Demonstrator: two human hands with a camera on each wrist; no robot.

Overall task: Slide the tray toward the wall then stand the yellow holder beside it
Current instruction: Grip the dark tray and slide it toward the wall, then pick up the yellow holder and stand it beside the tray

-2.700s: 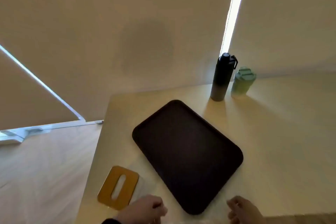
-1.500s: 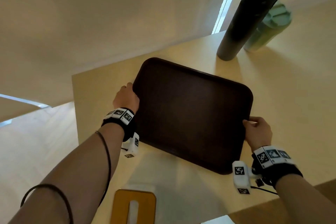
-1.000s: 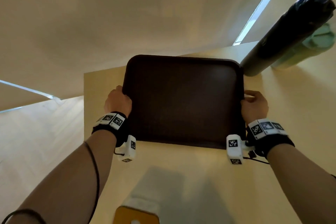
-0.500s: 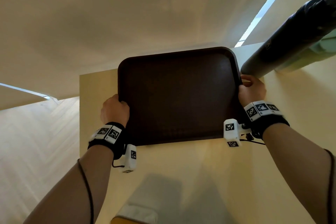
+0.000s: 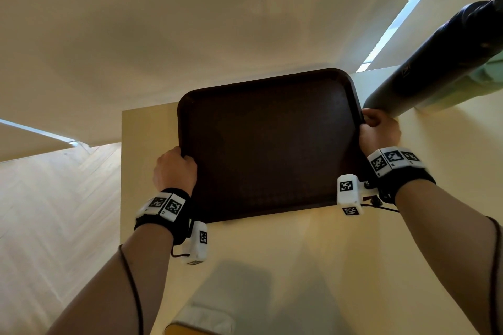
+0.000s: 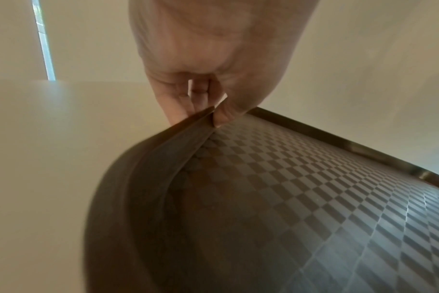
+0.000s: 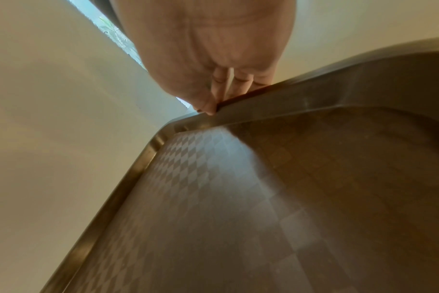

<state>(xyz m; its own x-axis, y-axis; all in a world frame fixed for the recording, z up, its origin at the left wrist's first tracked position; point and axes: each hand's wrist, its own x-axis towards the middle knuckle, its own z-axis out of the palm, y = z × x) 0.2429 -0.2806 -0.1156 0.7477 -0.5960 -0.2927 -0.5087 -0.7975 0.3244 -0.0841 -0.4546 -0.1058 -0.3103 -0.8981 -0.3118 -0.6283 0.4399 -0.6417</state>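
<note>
We pinch the tray (image 5: 268,144) rim with left hand (image 5: 174,168) and right hand (image 5: 379,132); yellow holder (image 5: 190,330) lies tray's near side, nearer our left.

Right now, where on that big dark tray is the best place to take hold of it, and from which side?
Grip the brown tray by the raised rim on its two short sides, one hand from each side, as the left hand and right hand do. The lip lets thumb and fingers pinch it, and holding opposite edges should keep the wide, flat tray from twisting.
</note>
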